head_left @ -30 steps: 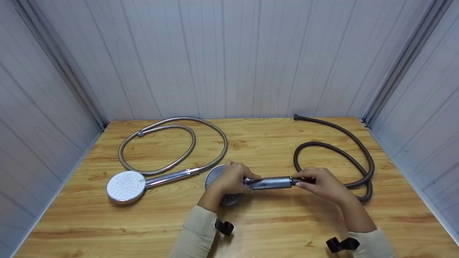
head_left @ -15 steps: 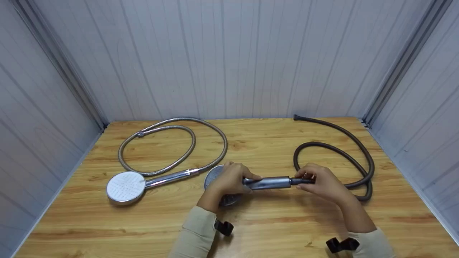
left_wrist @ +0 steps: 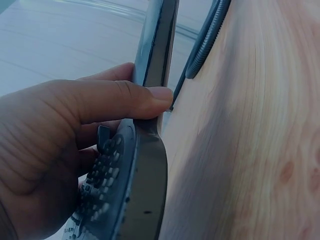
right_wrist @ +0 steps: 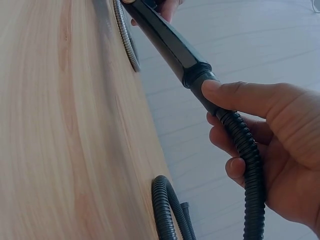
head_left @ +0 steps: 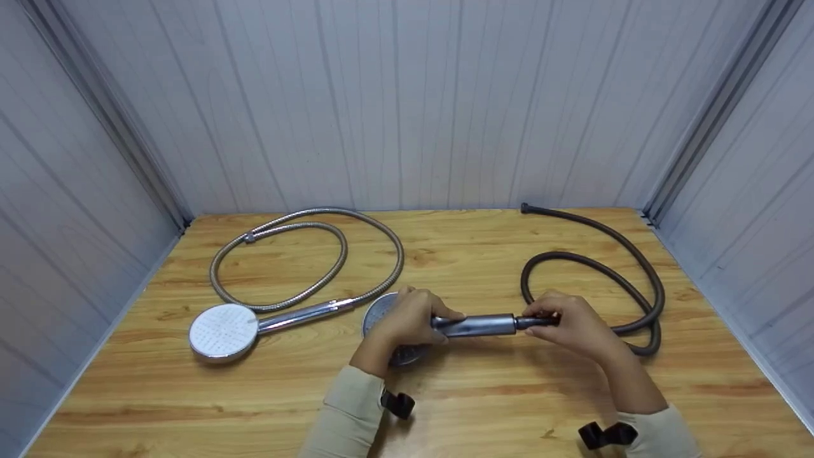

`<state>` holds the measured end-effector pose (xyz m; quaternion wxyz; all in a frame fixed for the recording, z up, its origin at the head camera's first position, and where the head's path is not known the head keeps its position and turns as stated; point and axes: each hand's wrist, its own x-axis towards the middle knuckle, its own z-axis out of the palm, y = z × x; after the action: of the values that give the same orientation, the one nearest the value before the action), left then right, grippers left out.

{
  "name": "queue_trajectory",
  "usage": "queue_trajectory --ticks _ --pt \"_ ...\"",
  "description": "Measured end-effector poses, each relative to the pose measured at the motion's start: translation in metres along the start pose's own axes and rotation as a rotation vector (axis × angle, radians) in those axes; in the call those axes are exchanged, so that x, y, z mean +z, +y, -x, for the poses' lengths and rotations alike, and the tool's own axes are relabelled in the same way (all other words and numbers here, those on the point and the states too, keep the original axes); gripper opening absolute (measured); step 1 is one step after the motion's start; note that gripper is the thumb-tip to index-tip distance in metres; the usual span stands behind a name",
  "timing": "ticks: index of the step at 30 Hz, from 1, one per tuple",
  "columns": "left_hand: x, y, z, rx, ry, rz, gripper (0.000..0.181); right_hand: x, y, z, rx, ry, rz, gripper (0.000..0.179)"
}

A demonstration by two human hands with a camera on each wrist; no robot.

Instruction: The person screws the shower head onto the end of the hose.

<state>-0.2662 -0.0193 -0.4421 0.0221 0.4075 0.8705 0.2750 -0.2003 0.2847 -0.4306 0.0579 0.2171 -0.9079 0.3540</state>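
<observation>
My left hand (head_left: 410, 319) grips a dark grey shower head (left_wrist: 147, 200) where its handle meets the round face. The thumb lies across the handle in the left wrist view. The handle (head_left: 480, 325) points right. At its end, my right hand (head_left: 569, 324) pinches the collar (right_wrist: 204, 90) of a black ribbed shower hose (right_wrist: 248, 165) between thumb and fingers. In the right wrist view the collar meets the handle's end in line; how far it is threaded on cannot be seen. The hose (head_left: 655, 286) loops away over the table to the right. Part of the shower head's face is hidden behind my left hand.
A chrome shower head (head_left: 222, 332) with a white face lies at the left, joined to a coiled silver hose (head_left: 397, 245). The free end (head_left: 524, 208) of the dark hose lies near the back edge. Panelled walls (head_left: 407, 108) enclose the wooden table (head_left: 483, 407) behind and at both sides.
The fingers of my right hand have shifted slightly around the collar, which shows more now at the handle's end. My left hand and the chrome shower head stay where they were.
</observation>
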Motion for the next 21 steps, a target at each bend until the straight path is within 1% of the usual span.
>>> queue_trajectory --ticks 7,14,21 --pt "-0.0002 -0.0003 0.0002 0.002 0.001 -0.006 0.047 -0.0001 -0.0011 0.0004 0.012 -0.016 -0.002 0.021" --pt "-0.0006 0.0005 0.0000 0.005 -0.006 0.032 0.047 -0.0003 -0.0024 0.0008 0.041 -0.036 -0.017 0.020" --pt "-0.0009 0.0003 0.0000 -0.003 -0.015 0.017 0.048 0.0004 -0.0008 0.0010 0.054 -0.050 -0.012 0.019"
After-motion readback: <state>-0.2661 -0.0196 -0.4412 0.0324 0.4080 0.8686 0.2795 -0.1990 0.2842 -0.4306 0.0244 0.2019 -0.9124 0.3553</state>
